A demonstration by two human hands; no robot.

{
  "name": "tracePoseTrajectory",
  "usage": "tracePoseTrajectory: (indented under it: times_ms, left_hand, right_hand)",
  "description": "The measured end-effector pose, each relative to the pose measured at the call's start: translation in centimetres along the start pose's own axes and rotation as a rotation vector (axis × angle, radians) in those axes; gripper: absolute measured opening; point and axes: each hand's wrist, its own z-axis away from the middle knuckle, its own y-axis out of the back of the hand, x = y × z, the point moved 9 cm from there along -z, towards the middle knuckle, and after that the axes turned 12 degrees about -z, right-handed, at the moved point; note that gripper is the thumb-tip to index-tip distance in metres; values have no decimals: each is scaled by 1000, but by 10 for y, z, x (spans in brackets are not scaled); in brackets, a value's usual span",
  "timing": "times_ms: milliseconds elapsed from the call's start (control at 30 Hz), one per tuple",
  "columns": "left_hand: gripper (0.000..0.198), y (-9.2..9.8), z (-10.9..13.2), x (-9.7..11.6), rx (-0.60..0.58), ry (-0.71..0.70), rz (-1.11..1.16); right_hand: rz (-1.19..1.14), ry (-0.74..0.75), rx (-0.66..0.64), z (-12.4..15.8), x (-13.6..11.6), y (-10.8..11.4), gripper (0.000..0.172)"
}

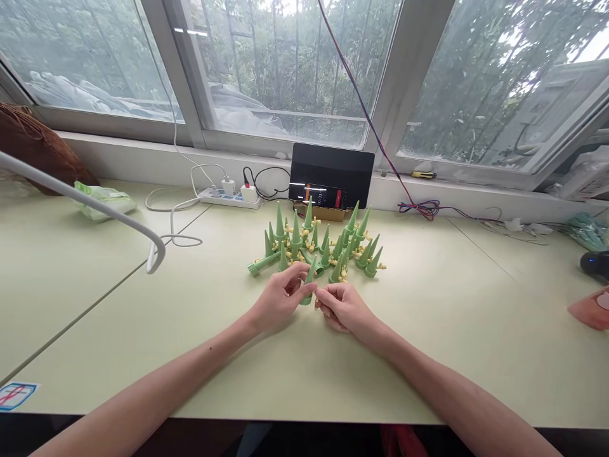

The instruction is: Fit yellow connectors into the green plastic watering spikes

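My left hand (285,295) is closed around a green plant watering spike (310,274), its pointed end tilted up. Beside it, my right hand (343,306) pinches at the spike's side near the base; whatever sits between those fingertips is too small and covered to make out. Just beyond both hands stand several more green watering spikes (295,231), most upright with small yellow valves (381,266) at their bases. One green tube-shaped piece (263,263) lies on its side at the left of the group.
A dark tablet (332,171) leans by the window behind the spikes. To its left are a power strip (231,195) and cables. A white curved bar (95,202) crosses the left side. A tissue pack (105,200) and a blue-red wire bundle (421,208) lie on the table (457,355).
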Motion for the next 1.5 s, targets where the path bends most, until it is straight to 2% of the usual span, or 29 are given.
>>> tracePoseTrajectory:
  times_ms: [100,267,367,600,700,833,933,1133,1267,1367,1500]
  left_hand:
    - [22,-1,-1,-1,-10,22,39]
    - [27,3,-3,-7,28,124,123]
    - [30,6,-3,-6,38,173,179]
    - [34,4,-3,-7,19,210,204]
    - [32,1,-3,-9,-4,172,175]
    - [28,-5,-1,-8,-35,100,115]
    - [24,-9,1,-4,-47,61,50]
    - [20,-10,5,4,-58,-41,-53]
    - [19,-10,5,7,-50,-80,-99]
    - [20,-9,4,5,-38,-34,-58]
    - [27,-7,1,2,-29,75,80]
  right_hand:
    - [54,53,6,-1,-3,0,44]
    - [441,409,96,11,-36,0,26]
    - [644,582,88,20,-49,-6,20]
    - [800,724,68,24,-52,-9,16]
    - [799,730,71,23,-50,-10,18]
    - [701,663,110,19,-47,-5,32]
    - [539,502,119,14,-40,1,39]
    - [173,156,90,7,-20,6,43]
    - [66,-12,98,4,-7,9,45]
    - [161,62,108,4,-13,9,46]
    - [510,362,171,10,-36,7,38]
